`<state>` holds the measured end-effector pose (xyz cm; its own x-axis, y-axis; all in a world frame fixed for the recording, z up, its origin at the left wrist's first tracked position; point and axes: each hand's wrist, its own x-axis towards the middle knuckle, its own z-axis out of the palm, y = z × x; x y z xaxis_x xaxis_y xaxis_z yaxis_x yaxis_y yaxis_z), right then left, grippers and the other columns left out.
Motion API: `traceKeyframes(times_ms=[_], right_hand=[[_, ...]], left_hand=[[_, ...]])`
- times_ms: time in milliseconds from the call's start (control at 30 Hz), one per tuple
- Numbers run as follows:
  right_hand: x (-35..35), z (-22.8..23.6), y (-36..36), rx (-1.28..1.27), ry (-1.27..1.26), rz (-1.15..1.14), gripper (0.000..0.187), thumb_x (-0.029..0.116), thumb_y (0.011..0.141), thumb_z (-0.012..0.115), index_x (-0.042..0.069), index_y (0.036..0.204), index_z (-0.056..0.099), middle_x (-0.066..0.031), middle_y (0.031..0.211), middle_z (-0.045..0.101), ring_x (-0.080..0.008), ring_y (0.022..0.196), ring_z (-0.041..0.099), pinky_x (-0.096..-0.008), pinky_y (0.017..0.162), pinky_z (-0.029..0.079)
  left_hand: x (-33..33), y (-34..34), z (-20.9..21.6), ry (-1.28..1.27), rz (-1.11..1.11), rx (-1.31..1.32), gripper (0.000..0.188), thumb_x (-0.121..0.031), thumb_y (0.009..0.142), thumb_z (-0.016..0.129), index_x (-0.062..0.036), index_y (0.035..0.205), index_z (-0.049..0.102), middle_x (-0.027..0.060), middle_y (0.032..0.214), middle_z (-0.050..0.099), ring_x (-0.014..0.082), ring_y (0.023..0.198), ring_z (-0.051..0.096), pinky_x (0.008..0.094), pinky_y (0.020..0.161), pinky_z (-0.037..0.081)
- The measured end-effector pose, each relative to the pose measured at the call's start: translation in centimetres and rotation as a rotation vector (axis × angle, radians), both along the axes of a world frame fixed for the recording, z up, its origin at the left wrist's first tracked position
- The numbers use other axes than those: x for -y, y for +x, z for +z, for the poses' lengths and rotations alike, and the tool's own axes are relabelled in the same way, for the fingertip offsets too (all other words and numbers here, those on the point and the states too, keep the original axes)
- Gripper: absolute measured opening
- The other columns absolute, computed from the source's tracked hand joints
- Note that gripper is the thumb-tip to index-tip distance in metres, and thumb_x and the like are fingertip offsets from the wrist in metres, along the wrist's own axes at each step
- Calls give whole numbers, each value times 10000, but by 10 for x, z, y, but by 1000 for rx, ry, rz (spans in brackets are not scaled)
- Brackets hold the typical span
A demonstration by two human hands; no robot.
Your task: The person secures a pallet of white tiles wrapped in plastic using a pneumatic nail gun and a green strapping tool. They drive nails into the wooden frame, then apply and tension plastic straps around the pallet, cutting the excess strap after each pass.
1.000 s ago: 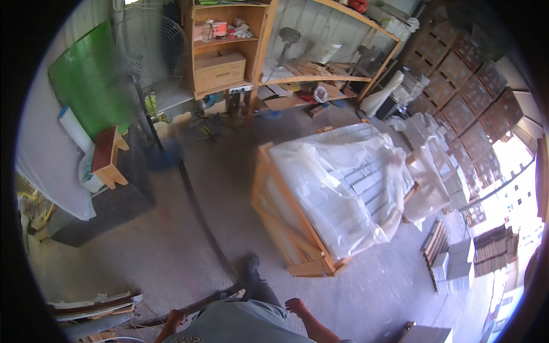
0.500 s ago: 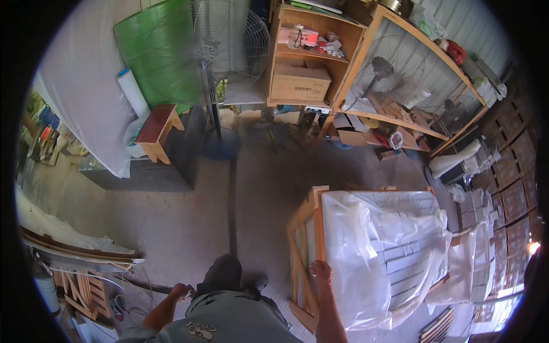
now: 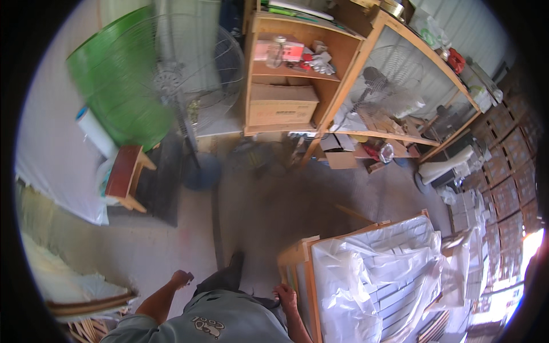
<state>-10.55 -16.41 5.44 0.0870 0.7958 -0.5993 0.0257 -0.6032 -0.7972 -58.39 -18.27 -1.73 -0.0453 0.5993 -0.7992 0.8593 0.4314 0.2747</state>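
My left hand is out to the left of my body with its fingers curled. Something small and dark may be in it, too blurred to name. My right hand hangs by my right side, fingers loosely bent and apart, with nothing visible in them. It is nearest to the wooden crate, beside its left edge. Clear plastic sheeting drapes over the crate, and rows of pale flat pieces show through it.
Ahead stand a large fan, a wooden shelf with a cardboard box, and a wood-framed mesh rack. A wooden stool is at left. Stacked boxes line the right; a loose wooden strip lies beyond the crate.
My right hand has left the crate's top edge and dropped beside my body. The view has shifted, and the shelf and fan appear farther left. My left hand remains curled.
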Motion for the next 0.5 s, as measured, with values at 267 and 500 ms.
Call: traceKeyframes(times_ms=[267,500], right_hand=[[-140,80,-40,37,11,-66,310,287,896,574,7,980,678,-86,866,692,-152,800,662,-296,711,526],[-248,92,-34,235,219,58,420,380,921,540,0,1051,660,-130,993,682,-174,883,668,-295,761,508]], left_hand=[[-257,129,88,82,88,527,288,-305,880,656,-22,921,691,55,723,637,131,645,589,291,557,468],[-350,257,152,120,-454,596,383,-392,897,598,-24,975,670,132,830,673,190,753,634,361,679,497]])
